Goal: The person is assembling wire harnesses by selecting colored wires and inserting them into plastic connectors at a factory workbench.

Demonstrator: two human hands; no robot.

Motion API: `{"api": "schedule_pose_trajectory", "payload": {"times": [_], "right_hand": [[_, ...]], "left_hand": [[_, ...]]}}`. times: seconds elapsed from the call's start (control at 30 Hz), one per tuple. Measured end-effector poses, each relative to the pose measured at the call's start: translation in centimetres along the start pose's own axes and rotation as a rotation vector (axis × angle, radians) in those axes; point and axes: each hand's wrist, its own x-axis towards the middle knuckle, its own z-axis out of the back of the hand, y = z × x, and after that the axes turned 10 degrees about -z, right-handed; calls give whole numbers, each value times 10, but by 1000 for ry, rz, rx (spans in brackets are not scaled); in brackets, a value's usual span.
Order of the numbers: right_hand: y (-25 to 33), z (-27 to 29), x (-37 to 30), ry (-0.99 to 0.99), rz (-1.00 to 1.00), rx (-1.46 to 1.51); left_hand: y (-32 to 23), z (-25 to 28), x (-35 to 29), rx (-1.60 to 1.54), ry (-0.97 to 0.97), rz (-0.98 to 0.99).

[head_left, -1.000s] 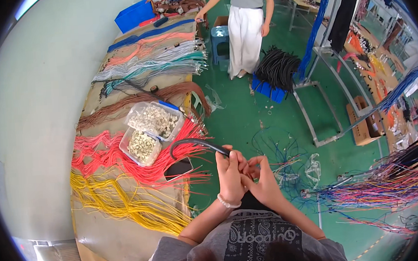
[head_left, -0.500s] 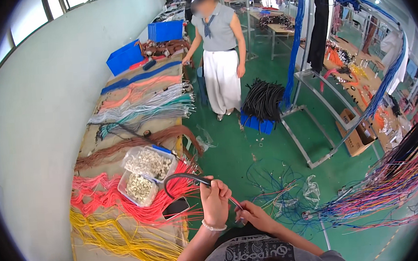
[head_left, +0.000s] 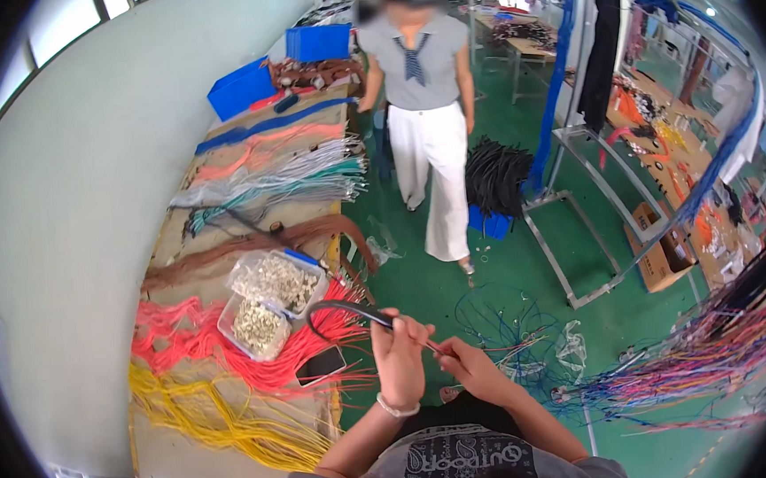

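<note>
A black sheathed cable curves out over the table edge, with my left hand closed around it near its end. Thin reddish wires come out of the sheath between my two hands. The fingertips of my right hand pinch these wires; their very tips are hidden. Left of my hands, a phone lies on bundles of pink-red wires. Two clear plastic tubs of small whitish connectors rest on the same bundles.
Yellow wires lie at the near end of the table. Further along are brown, teal, white and blue bundles and blue bins. A person is in the aisle. At right stand a metal frame and hanging multicoloured wires.
The person in the aisle has stepped closer to me. My right hand has risen slightly and moved right along the wires. My left hand still grips the black cable.
</note>
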Motion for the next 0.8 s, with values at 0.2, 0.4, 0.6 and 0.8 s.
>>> {"api": "schedule_pose_trajectory", "payload": {"times": [0.2, 0.4, 0.6, 0.8], "right_hand": [[20, -8, -2, -56, 23, -406], [-4, -23, 11, 61, 102, -13], [17, -38, 19, 15, 104, -189], [16, -50, 19, 166, -21, 44]], "left_hand": [[9, 7, -1, 281, -28, -96], [-17, 5, -3, 152, -105, -110], [-21, 19, -3, 312, -53, -74], [-49, 25, 8, 172, -85, -224]]}}
